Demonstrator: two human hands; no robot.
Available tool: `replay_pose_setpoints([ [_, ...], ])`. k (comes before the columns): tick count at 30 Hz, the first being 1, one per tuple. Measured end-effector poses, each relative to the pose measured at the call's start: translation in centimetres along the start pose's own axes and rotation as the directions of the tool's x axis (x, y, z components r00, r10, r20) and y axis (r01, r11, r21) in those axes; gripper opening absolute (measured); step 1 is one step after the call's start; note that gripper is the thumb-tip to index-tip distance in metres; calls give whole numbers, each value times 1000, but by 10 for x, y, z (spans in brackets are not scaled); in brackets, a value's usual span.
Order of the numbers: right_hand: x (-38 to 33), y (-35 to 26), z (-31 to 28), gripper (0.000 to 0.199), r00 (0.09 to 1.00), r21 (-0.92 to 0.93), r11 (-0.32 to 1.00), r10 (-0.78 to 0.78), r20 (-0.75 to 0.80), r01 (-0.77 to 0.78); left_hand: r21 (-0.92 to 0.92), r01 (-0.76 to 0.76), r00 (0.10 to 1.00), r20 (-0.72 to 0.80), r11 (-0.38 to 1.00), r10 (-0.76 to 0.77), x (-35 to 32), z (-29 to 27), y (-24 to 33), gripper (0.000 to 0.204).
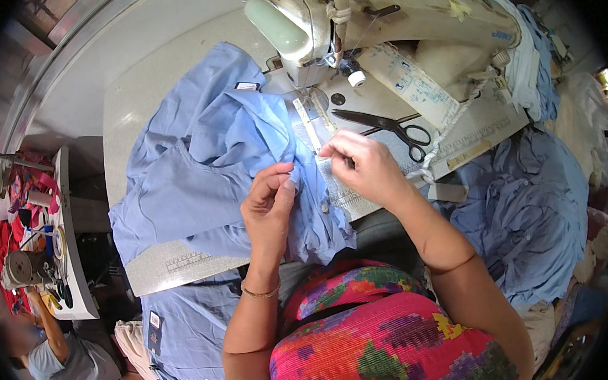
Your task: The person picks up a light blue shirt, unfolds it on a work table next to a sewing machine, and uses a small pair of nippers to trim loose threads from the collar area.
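Observation:
A light blue shirt (196, 177) lies bunched on the sewing machine table, with a small dark label near its top. My left hand (268, 206) is closed in a pinch on the shirt's right-hand edge, thumb against fingers. Just to the right, my right hand (363, 165) is closed, its fingers curled and fingertips at the lower end of a narrow white strip (307, 124). What it holds, if anything, is hidden. Above both hands stand the needle and presser foot of the sewing machine (404, 10), apart from the shirt's edge.
Black scissors (392, 127) lie right of the needle, beside a twisted white cord (450, 135). More blue shirts are heaped at the right (520, 209) and hang below the table (187, 335). At far left, another person (67, 359) works at a second table (73, 237).

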State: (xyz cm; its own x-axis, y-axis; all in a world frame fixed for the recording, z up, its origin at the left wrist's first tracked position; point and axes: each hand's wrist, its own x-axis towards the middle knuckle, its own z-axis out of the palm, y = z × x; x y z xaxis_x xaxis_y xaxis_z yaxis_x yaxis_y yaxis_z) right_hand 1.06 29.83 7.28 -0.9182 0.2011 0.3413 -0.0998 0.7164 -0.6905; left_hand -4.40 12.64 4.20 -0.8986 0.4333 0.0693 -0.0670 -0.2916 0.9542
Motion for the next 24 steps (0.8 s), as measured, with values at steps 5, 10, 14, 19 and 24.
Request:
replay_pose_setpoints([
  [5,-1,-20,7,11,994,187,979,-90,61,77,23,-24,1000,3,999,24,0,0,0,7],
  [10,-4,-20,15,9,988,95,984,-153,22,150,73,-79,997,10,994,79,-2,1,0,5],
  [14,-4,-21,16,9,968,-31,967,-252,-5,252,169,-128,992,4,977,129,-3,3,1,4],
  [19,-6,-20,19,15,953,-139,943,-302,30,303,307,-225,974,34,925,226,-3,2,-3,4],
  [24,-4,-19,20,13,956,-147,946,-294,1,290,422,-255,965,52,870,257,-2,3,-5,3],
])
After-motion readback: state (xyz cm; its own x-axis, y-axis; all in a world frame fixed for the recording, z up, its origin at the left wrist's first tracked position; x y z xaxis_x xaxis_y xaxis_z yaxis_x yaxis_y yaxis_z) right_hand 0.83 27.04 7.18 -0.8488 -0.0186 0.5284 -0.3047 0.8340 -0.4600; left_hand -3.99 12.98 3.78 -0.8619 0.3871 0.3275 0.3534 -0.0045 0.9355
